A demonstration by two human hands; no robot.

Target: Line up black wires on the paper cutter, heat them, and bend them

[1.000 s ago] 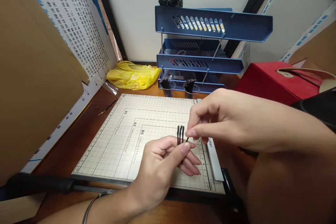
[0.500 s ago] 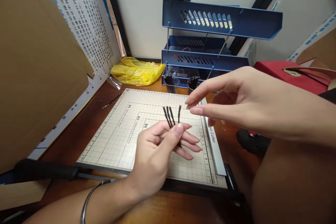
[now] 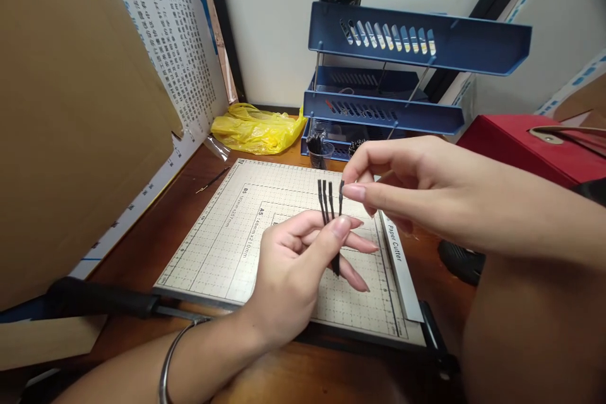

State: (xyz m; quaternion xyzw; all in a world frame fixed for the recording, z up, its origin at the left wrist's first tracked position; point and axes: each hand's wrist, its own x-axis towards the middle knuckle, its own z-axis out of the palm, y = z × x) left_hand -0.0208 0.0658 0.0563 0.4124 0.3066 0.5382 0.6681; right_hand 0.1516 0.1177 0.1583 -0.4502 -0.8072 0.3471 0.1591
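Several thin black sticks with thicker tips stand up from my left hand, pinched between its thumb and index finger, with the other fingers spread. One stick stands a little apart on the right, and the thumb and index fingertip of my right hand meet at its upper end. Beneath both hands lies a cream gridded paper cutter board. The sticks' lower ends show below my left thumb, bunched together.
Behind the board are a clear cup of black sticks, a second bunch partly hidden, a yellow bag and blue trays. A red case is at right; the cutter's black handle is at left.
My right hand has closed its thumb and index finger on the top of the separate stick. The whole scene has shifted slightly right in view.
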